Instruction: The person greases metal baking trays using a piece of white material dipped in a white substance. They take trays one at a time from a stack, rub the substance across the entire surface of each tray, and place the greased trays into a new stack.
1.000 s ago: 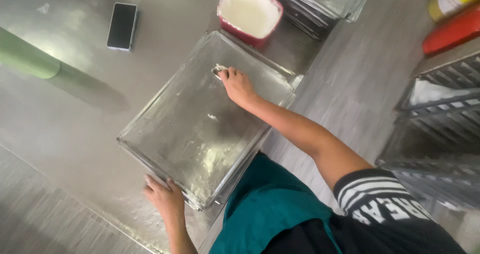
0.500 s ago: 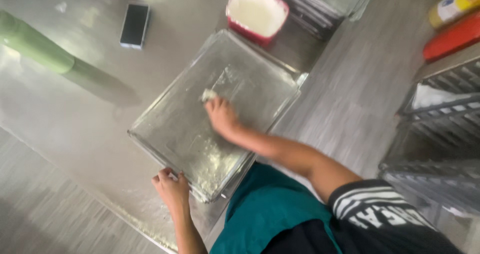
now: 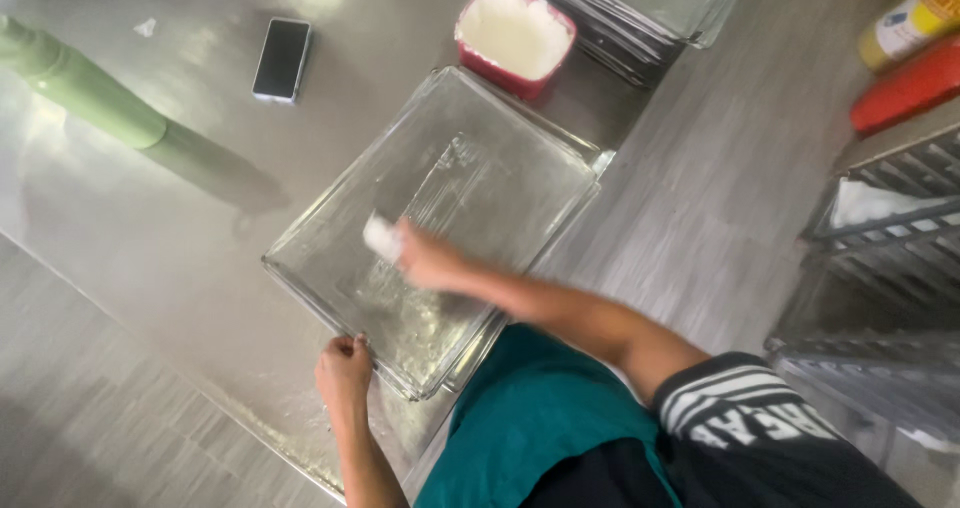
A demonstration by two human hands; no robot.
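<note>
Single head-worn view looks steeply down at close range onto the metal tray (image 3: 480,198), centred in frame.

Right hand (image 3: 425,260) presses a white wad (image 3: 381,236) on the metal tray (image 3: 500,158) — left hand (image 3: 343,370) grips its edge.

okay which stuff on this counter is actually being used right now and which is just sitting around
In use: metal baking tray; small white lump in the right hand; left hand gripping the tray's near edge; red tub of white fat.

Lying about: phone; green rolling pin; stacked trays; sauce bottles.
</note>
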